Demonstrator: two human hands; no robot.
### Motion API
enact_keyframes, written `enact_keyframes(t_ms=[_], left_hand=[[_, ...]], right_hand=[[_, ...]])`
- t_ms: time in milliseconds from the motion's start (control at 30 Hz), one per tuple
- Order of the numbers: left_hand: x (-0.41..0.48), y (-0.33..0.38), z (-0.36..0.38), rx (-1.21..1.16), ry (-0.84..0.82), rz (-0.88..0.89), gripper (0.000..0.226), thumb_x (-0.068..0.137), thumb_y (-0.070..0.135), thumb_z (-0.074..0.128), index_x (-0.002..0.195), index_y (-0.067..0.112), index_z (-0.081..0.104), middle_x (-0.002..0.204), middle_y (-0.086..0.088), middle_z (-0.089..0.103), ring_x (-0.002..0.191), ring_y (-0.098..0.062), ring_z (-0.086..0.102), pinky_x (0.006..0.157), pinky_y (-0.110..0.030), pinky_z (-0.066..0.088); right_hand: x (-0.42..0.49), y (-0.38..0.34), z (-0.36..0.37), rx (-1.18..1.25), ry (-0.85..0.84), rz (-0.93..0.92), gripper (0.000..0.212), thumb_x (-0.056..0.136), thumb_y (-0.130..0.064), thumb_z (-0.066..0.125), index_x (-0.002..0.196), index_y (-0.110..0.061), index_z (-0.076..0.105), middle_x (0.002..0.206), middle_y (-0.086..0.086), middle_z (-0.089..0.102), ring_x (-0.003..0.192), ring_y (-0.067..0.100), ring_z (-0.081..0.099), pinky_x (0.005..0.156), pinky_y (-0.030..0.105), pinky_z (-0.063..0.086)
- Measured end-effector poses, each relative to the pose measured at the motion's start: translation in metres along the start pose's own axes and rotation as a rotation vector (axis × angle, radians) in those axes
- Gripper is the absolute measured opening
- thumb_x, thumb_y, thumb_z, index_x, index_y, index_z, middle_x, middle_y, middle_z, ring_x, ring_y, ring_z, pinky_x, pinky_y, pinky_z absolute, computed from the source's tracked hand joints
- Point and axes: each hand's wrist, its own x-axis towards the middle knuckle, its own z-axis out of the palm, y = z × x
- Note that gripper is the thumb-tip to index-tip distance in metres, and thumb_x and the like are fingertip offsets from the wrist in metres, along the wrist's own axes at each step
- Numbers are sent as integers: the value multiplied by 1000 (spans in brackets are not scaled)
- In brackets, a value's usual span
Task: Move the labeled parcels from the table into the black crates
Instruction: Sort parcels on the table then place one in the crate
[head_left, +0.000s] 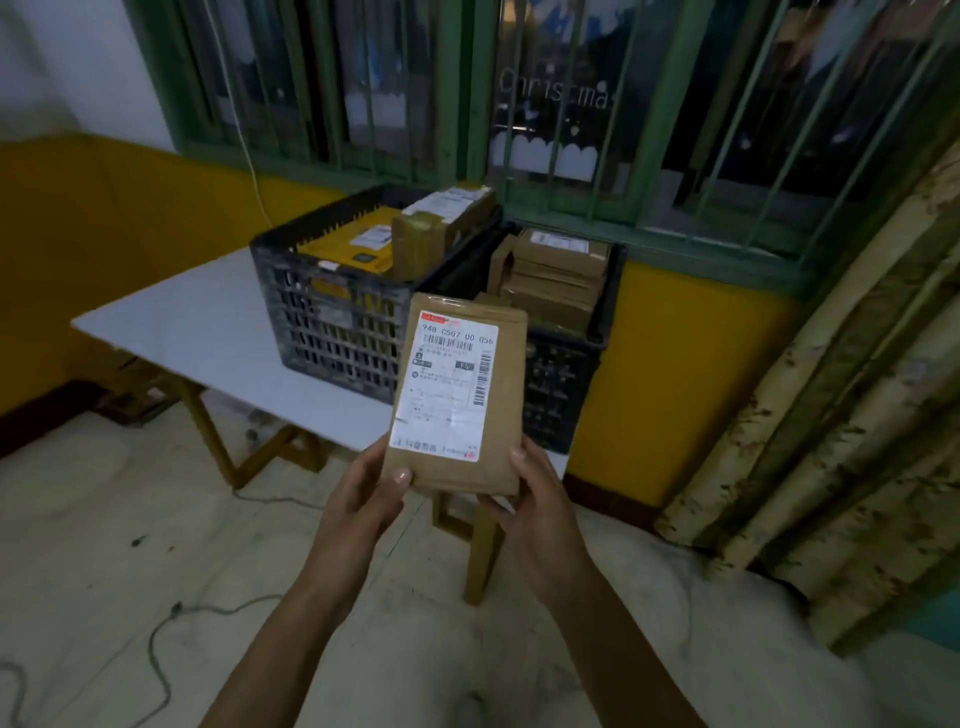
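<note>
left hand and right hand grip parcel between them.

crates: 2 | table: 1 | hands: 2 | held parcel: 1

Flat brown parcel, white barcoded label facing the camera, held upright above the floor by its lower corners between left hand and right hand; behind it on the white surface, side by side: black left crate holding a yellow parcel and a tall brown box; black right crate filled with a stack of flat cardboard parcels.
</note>
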Motion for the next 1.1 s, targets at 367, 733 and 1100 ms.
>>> enact_keyframes(t_ms=[367,733,1100], left_hand=[[235,40,49,149,-114,113,53,82,51,53,128,26,58,122,15,63,109,3,59,79,-8,47],[402,31,106,621,-391,91,35,95,52,42,113,30,63,70,21,58,60,9,55,51,-2,37],[468,-33,120,957,-720,-185,38,100,19,44,137,9,46,134,-11,54,115,-24,55,96,-29,46]], right_hand=[[203,-88,-7,-103,153,-129,52,85,-37,63,135,-25,53,129,-3,62,120,17,57,100,41,47],[315,-157,-55,-766,433,325,74,75,-82,39,131,-35,53,126,-2,59,106,24,61,63,30,54],[410,-108,-84,-855,338,681,20,100,-18,47,115,-9,55,100,8,60,84,25,62,53,36,60]])
